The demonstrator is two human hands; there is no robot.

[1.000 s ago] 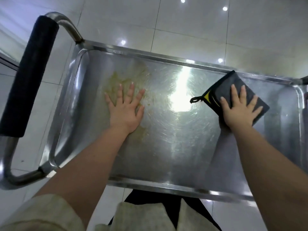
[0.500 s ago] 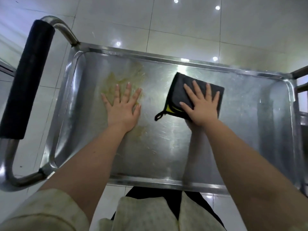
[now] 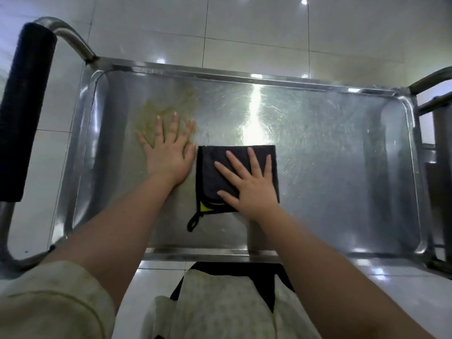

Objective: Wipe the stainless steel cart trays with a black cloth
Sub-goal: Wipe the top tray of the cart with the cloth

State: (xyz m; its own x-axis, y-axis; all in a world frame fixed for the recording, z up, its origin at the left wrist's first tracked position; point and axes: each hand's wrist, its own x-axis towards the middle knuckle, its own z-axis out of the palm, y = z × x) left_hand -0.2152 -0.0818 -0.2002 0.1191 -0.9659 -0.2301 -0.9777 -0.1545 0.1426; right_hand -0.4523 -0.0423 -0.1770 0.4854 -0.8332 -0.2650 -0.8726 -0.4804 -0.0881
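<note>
The top stainless steel cart tray (image 3: 342, 155) fills the middle of the view. A folded black cloth (image 3: 212, 172) with a yellow patch and a hanging loop lies flat on it, left of centre. My right hand (image 3: 249, 182) presses down on the cloth with straight, spread fingers. My left hand (image 3: 168, 152) rests flat on the bare steel just left of the cloth, its thumb touching the cloth's edge. A yellowish smear (image 3: 156, 113) stains the tray around and beyond my left fingertips.
The cart's push handle with a black foam grip (image 3: 22, 106) curves up at the left. Steel frame bars (image 3: 430, 94) stand at the right end. Glossy white floor tiles (image 3: 256, 28) surround the cart. My light apron (image 3: 220, 302) hangs below the near rim.
My right hand has swept the cloth from the far right of the tray leftward and toward me, until it lies beside my left hand. My left hand has stayed flat on the same spot.
</note>
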